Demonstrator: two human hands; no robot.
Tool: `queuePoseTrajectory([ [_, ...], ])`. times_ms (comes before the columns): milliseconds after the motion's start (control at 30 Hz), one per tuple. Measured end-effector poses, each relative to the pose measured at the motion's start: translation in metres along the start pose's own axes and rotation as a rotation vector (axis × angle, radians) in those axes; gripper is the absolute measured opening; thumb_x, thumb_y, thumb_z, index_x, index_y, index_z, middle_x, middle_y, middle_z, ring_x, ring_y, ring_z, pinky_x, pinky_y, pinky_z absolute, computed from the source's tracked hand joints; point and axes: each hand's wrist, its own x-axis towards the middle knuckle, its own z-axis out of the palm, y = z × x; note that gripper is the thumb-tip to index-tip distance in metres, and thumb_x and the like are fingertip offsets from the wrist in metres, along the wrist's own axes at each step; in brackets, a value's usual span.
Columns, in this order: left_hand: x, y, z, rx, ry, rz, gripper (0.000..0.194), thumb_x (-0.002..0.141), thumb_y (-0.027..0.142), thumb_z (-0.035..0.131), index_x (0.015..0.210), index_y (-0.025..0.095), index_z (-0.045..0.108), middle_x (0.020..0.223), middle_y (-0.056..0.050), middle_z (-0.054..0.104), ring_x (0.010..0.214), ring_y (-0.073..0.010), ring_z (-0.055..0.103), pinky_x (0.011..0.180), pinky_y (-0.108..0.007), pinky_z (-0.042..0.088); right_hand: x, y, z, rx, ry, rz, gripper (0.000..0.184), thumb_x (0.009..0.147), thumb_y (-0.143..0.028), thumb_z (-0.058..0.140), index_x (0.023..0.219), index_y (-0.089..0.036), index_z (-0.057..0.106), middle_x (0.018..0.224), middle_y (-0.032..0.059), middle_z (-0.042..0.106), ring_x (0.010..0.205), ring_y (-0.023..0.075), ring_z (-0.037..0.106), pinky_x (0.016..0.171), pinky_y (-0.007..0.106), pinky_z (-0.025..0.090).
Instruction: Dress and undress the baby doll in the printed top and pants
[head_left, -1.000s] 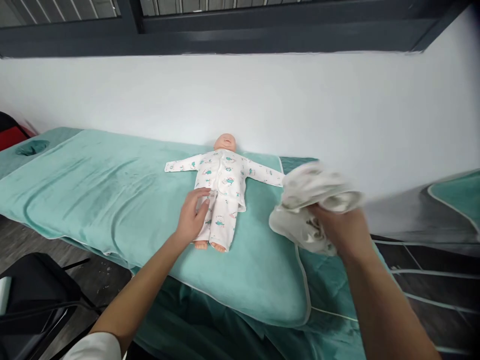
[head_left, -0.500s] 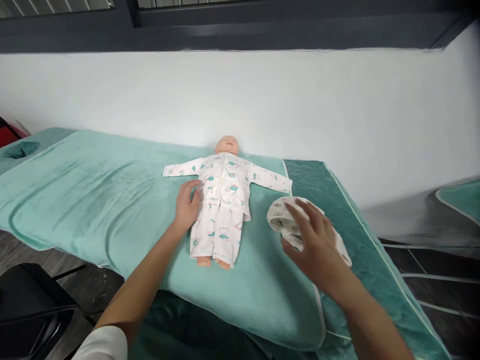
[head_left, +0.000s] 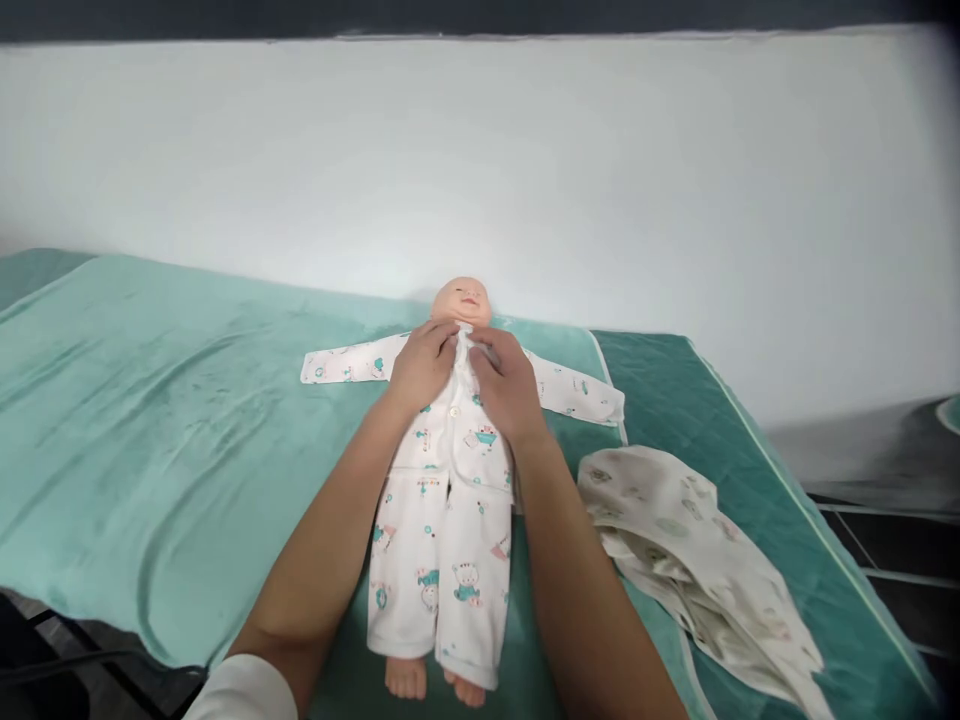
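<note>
A baby doll (head_left: 459,297) lies on its back on a teal towel (head_left: 187,420), arms spread, dressed in a white printed shirt (head_left: 457,425) and matching trousers (head_left: 442,570). My left hand (head_left: 421,362) and my right hand (head_left: 507,380) meet on the doll's upper chest just below the chin. Both pinch the shirt's front edges at the collar. A second cream printed garment (head_left: 690,550) lies crumpled to the right of the doll, apart from both hands.
The towel covers a padded table with a darker teal quilted cover (head_left: 697,400) showing on the right. A white wall (head_left: 480,170) runs behind the table. Dark floor (head_left: 885,520) shows at the right, beyond the table's edge.
My right hand let go of the cream garment, which now lies beside the doll. Both hands moved up to the doll's collar, and the view came closer.
</note>
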Motion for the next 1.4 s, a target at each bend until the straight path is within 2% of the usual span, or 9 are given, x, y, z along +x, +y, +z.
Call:
queuePoseTrajectory([
  [100, -0.0066, -0.0014, -0.001, -0.017, -0.012, 0.008, 0.035, 0.103, 0.026, 0.044, 0.125, 0.019, 0.071, 0.142, -0.009, 0.066, 0.137, -0.0242, 0.057, 0.123, -0.045, 0.041, -0.0055, 0.0051, -0.0045, 0.078, -0.029, -0.024, 0.021, 0.095, -0.036, 0.055, 0.111, -0.026, 0.065, 0.13, 0.0066, 0.064, 0.129, 0.0225, 0.057, 0.116, 0.047, 0.044],
  [200, -0.0092, 0.0003, -0.0026, -0.02, -0.007, 0.0, 0.035, 0.103, 0.026, 0.045, 0.125, 0.022, 0.071, 0.141, -0.008, 0.067, 0.136, -0.0239, 0.057, 0.122, -0.045, 0.042, -0.0075, 0.0053, -0.0064, 0.069, -0.025, -0.037, 0.019, 0.097, -0.034, 0.055, 0.111, -0.027, 0.065, 0.131, 0.0059, 0.064, 0.13, 0.0224, 0.056, 0.118, 0.048, 0.043],
  [333, -0.0074, 0.0018, -0.0025, -0.017, -0.012, -0.003, 0.035, 0.103, 0.026, 0.044, 0.124, 0.021, 0.072, 0.14, -0.008, 0.067, 0.135, -0.0237, 0.058, 0.122, -0.044, 0.042, -0.0056, 0.0039, -0.0042, 0.051, -0.01, -0.035, 0.02, 0.097, -0.033, 0.055, 0.111, -0.027, 0.068, 0.133, 0.0063, 0.064, 0.132, 0.0239, 0.056, 0.12, 0.051, 0.041],
  [633, -0.0084, 0.0056, -0.0035, -0.001, -0.028, -0.029, 0.038, 0.103, 0.025, 0.042, 0.126, 0.019, 0.072, 0.143, -0.008, 0.066, 0.137, -0.0217, 0.057, 0.124, -0.04, 0.041, -0.0058, 0.0064, -0.0024, -0.011, -0.001, -0.017, 0.027, 0.096, -0.033, 0.053, 0.11, -0.025, 0.074, 0.137, 0.0053, 0.066, 0.135, 0.0249, 0.056, 0.122, 0.051, 0.04],
  [867, -0.0092, 0.0039, -0.0043, 0.013, -0.029, -0.015, 0.038, 0.103, 0.025, 0.042, 0.127, 0.022, 0.071, 0.143, -0.007, 0.066, 0.137, -0.0214, 0.057, 0.123, -0.041, 0.041, -0.0051, 0.0083, -0.0045, -0.128, -0.09, -0.018, 0.033, 0.099, -0.039, 0.047, 0.119, -0.026, 0.069, 0.148, 0.0056, 0.058, 0.142, 0.0275, 0.047, 0.125, 0.054, 0.033],
  [967, -0.0099, 0.0049, -0.0049, 0.029, -0.039, 0.001, 0.038, 0.104, 0.025, 0.04, 0.127, 0.023, 0.071, 0.143, -0.006, 0.066, 0.138, -0.0216, 0.056, 0.122, -0.042, 0.042, -0.0051, 0.0078, -0.0038, -0.111, -0.076, 0.012, 0.034, 0.097, -0.039, 0.048, 0.124, -0.026, 0.064, 0.144, 0.0073, 0.06, 0.138, 0.0278, 0.05, 0.122, 0.055, 0.036],
  [1100, -0.011, 0.0068, -0.0062, 0.067, -0.062, 0.018, 0.039, 0.105, 0.024, 0.038, 0.129, 0.023, 0.069, 0.145, -0.006, 0.064, 0.139, -0.0225, 0.055, 0.122, -0.043, 0.042, -0.005, 0.0062, -0.0039, -0.102, -0.09, 0.06, 0.046, 0.096, -0.041, 0.05, 0.139, -0.025, 0.056, 0.144, 0.0102, 0.06, 0.138, 0.0298, 0.05, 0.12, 0.058, 0.038],
  [1267, -0.0116, 0.0073, -0.0074, 0.088, -0.093, 0.04, 0.04, 0.105, 0.024, 0.037, 0.129, 0.023, 0.069, 0.147, -0.007, 0.062, 0.142, -0.0222, 0.053, 0.123, -0.044, 0.04, -0.0052, 0.0041, -0.0068, -0.145, -0.156, 0.048, 0.051, 0.099, -0.04, 0.046, 0.148, -0.029, 0.053, 0.155, 0.0058, 0.053, 0.15, 0.0299, 0.04, 0.126, 0.061, 0.03],
  [1400, -0.0113, 0.0061, -0.0068, 0.096, -0.108, 0.033, 0.04, 0.105, 0.024, 0.037, 0.131, 0.022, 0.068, 0.149, -0.007, 0.061, 0.143, -0.0235, 0.052, 0.123, -0.045, 0.039, -0.0054, 0.0031, -0.0078, -0.164, -0.169, 0.041, 0.051, 0.099, -0.04, 0.044, 0.147, -0.03, 0.054, 0.155, 0.0032, 0.053, 0.149, 0.0291, 0.039, 0.126, 0.059, 0.03],
])
